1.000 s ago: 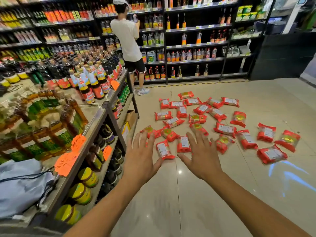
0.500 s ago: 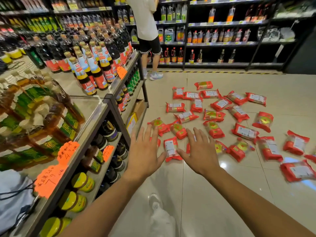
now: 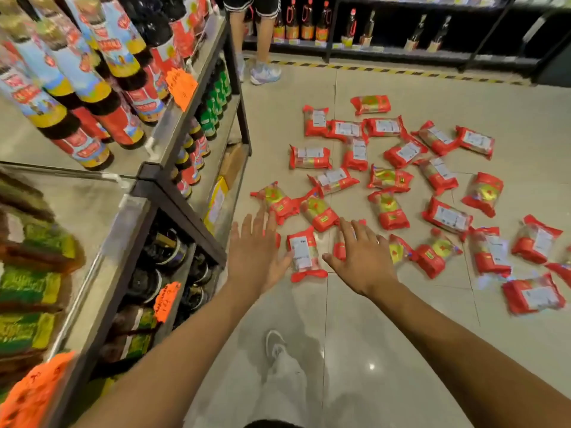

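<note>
Two bare arms stretch forward and down over a glossy tiled floor (image 3: 355,350) in a shop aisle. The left hand (image 3: 253,257) is wide open, fingers straight and spread, holding nothing. The right hand (image 3: 361,261) is open the same way, palm down, and also holds nothing.

Between the two hands lies a red packet (image 3: 304,253) with a white label, its long side running away from the person. The left thumb is at its left edge and the right thumb points at its right edge; whether either touches it cannot be told. A second packet (image 3: 338,251) is mostly hidden beneath the right hand.

Just beyond the left fingertips lie red-and-gold packets (image 3: 319,213). Many more scattered packets (image 3: 448,216) lie beyond and to the right of the right hand.

Left of the left hand stands a metal shelf unit (image 3: 182,211) loaded with dark sauce bottles (image 3: 102,97) and orange price tags (image 3: 180,84). Far beyond both hands are another person's legs (image 3: 262,35). Below the arms, the wearer's own pale shoe (image 3: 275,345) shows.
</note>
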`<state>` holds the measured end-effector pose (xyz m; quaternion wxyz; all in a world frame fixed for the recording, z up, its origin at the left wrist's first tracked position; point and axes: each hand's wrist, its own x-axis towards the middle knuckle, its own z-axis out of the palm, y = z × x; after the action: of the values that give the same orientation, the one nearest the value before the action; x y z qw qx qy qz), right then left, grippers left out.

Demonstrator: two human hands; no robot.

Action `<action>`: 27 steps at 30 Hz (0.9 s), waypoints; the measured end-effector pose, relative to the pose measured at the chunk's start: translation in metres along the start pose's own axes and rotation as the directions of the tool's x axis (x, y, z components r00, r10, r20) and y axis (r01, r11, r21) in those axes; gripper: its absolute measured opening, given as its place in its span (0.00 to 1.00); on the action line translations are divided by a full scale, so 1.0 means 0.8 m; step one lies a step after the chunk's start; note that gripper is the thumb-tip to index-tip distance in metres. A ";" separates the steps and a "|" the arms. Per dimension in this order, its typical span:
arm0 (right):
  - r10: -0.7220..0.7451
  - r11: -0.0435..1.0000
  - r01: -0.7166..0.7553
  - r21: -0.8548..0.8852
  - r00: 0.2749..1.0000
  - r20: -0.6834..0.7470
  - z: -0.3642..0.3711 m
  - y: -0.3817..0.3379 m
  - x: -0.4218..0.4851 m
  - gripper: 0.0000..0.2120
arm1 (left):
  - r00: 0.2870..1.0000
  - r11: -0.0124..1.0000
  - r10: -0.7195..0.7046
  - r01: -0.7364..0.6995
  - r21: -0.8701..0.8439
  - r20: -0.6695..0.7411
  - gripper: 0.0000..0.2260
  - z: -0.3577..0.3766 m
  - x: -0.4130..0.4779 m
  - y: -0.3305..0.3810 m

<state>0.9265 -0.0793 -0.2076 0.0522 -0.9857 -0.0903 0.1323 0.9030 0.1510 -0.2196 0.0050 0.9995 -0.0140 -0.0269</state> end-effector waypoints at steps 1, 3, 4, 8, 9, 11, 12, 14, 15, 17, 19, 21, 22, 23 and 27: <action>0.015 1.000 -0.016 0.025 1.000 0.021 0.008 -0.002 0.017 0.42 | 1.000 1.000 0.000 0.000 0.003 0.022 0.41 0.015 0.016 -0.009; 0.035 0.997 -0.038 0.064 0.998 0.052 0.027 -0.003 0.050 0.43 | 0.997 1.000 -0.018 0.016 0.020 0.069 0.41 0.039 0.046 -0.023; 0.035 0.997 -0.040 0.067 0.997 0.068 0.038 -0.003 0.066 0.44 | 0.996 1.000 -0.024 0.022 0.021 0.089 0.42 0.051 0.060 -0.028; 0.060 0.988 -0.080 0.131 0.987 0.147 0.097 0.004 0.135 0.44 | 0.986 0.999 -0.052 0.049 0.021 0.160 0.41 0.115 0.110 -0.044; 0.072 0.983 -0.098 0.153 0.983 0.166 0.116 0.007 0.152 0.43 | 0.983 0.998 -0.065 0.065 0.004 0.173 0.41 0.136 0.122 -0.046; 0.089 0.977 -0.123 0.174 0.977 0.193 0.159 0.013 0.189 0.42 | 0.976 0.994 -0.095 0.104 -0.032 0.195 0.39 0.184 0.149 -0.047; 0.098 0.972 -0.141 0.189 0.971 0.220 0.181 0.016 0.206 0.42 | 0.972 0.992 -0.107 0.118 -0.043 0.208 0.39 0.211 0.161 -0.047; 0.108 0.957 -0.176 0.230 0.954 0.278 0.234 0.023 0.241 0.43 | 0.955 0.986 -0.141 0.159 -0.049 0.260 0.39 0.271 0.186 -0.047; 0.113 0.952 -0.191 0.238 0.945 0.307 0.265 0.028 0.260 0.43 | 0.946 0.983 -0.156 0.176 -0.046 0.283 0.40 0.305 0.199 -0.047; 0.125 0.944 -0.222 0.243 0.925 0.359 0.331 0.041 0.295 0.44 | 0.922 0.976 -0.189 0.214 -0.040 0.338 0.41 0.377 0.219 -0.048; 0.129 0.937 -0.243 0.251 0.908 0.398 0.398 0.053 0.330 0.46 | 0.898 0.967 -0.221 0.251 -0.030 0.380 0.41 0.456 0.236 -0.052; 0.123 0.934 -0.249 0.256 0.897 0.425 0.451 0.065 0.360 0.47 | 0.875 0.962 -0.241 0.271 -0.013 0.420 0.40 0.523 0.247 -0.054; 0.115 0.934 -0.247 0.259 0.892 0.437 0.485 0.073 0.377 0.48 | 0.865 0.957 -0.258 0.291 -0.012 0.430 0.40 0.563 0.255 -0.056; 0.113 0.932 -0.250 0.262 0.888 0.447 0.516 0.081 0.395 0.48 | 0.856 0.949 -0.276 0.315 -0.018 0.437 0.40 0.599 0.262 -0.058; 0.114 0.909 -0.288 0.301 0.867 0.484 0.635 0.115 0.470 0.51 | 0.812 0.904 -0.346 0.422 -0.065 0.469 0.42 0.728 0.295 -0.074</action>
<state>1.1611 -0.0574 -0.8013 0.1966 -0.9038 0.0312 0.3790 1.1089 0.1982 -0.8147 0.0793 0.9441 0.1903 -0.2573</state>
